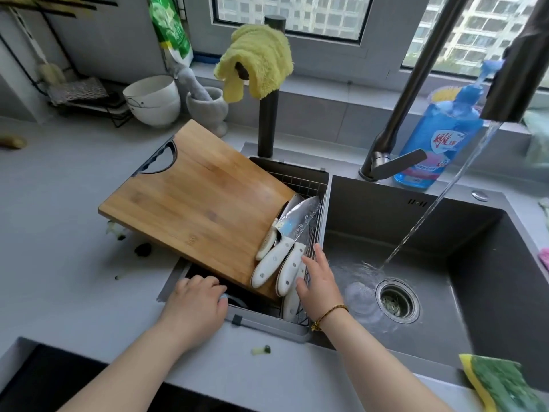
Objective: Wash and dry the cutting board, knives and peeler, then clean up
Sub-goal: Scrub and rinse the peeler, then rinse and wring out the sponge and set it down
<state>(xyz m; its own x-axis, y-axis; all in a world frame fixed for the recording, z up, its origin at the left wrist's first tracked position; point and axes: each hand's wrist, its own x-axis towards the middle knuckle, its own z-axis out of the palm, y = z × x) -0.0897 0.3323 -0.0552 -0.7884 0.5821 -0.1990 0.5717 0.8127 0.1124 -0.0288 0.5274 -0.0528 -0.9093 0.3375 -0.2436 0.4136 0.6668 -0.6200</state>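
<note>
A wooden cutting board (193, 203) lies tilted, half on the counter and half over the drain basket (323, 197) at the sink's left side. Several white-handled knives (282, 257) and a white-handled peeler (266, 243) lie at the board's lower right corner, partly in the basket. My left hand (196, 304) rests curled on the basket's near-left rim, below the board. My right hand (319, 282) is open, its fingers touching the basket's wire edge beside the knife handles. Water runs from the faucet (502, 84) into the sink (445, 239).
A yellow cloth (258, 63) hangs on a black post behind the board. A blue detergent bottle (439, 135) stands behind the faucet base. A green and yellow sponge (502, 385) lies at the near right. White bowls (154, 99), a mortar and vegetable scraps (261, 350) are on the counter.
</note>
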